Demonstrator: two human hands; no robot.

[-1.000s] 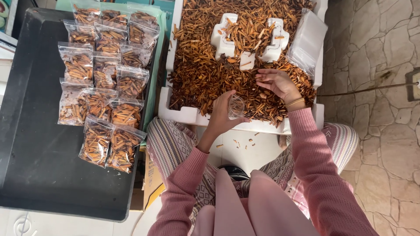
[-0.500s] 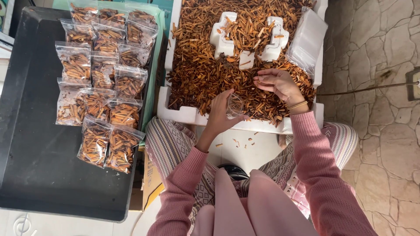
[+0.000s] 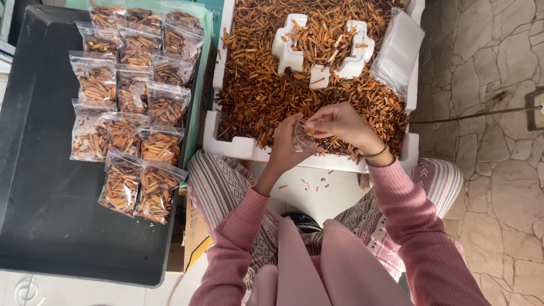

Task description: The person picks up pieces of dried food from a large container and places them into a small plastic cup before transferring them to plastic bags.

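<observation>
Fingers of the left hand point(image 3: 285, 148) are pinching a small clear bag point(image 3: 302, 136) just below the frame's centre, while the right hand point(image 3: 339, 123) is closing its fingertips on the bag's mouth from the right. Both hands are meeting over the near rim of the white foam tray point(image 3: 238, 148) of orange-brown sticks point(image 3: 255, 90). Filled bags point(image 3: 133, 107) are lying well apart, at left.

Glossy clear plastic bag point(image 3: 304, 136) — matt foam tray point(image 3: 238, 148)
</observation>
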